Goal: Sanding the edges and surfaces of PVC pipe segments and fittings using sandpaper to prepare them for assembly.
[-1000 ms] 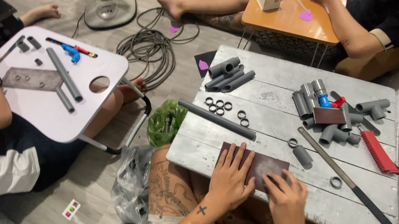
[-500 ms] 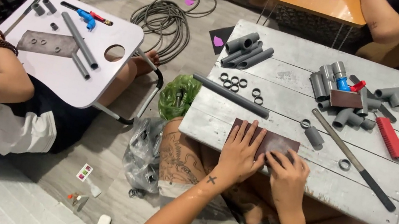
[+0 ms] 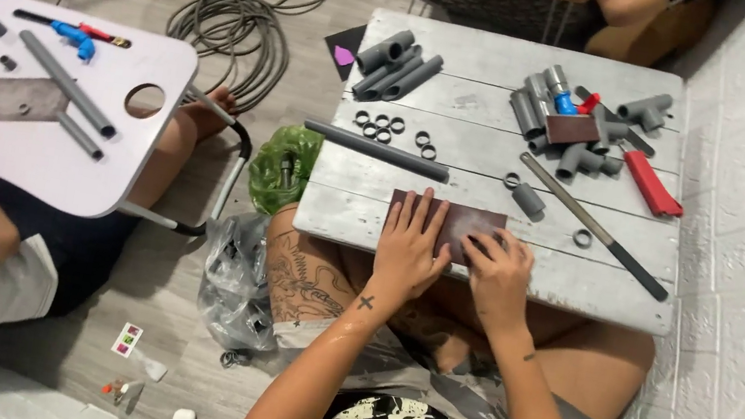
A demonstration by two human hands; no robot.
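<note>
Small colourful label (image 3: 129, 338) — on floor

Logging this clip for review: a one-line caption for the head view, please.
Both hands, left hand and right hand, press on a brown sandpaper sheet atop a grey wooden table strewn with pipe pieces.

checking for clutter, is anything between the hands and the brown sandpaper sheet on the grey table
Nothing visible: the left hand lies flat on the sandpaper sheet and the right hand presses its near right edge. The long grey pipe and rings lie farther back.

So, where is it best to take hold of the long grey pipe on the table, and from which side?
Probably mid-length on the pipe, fingers coming from above across it. It lies flat on the table, rings close behind, front side free.
</note>
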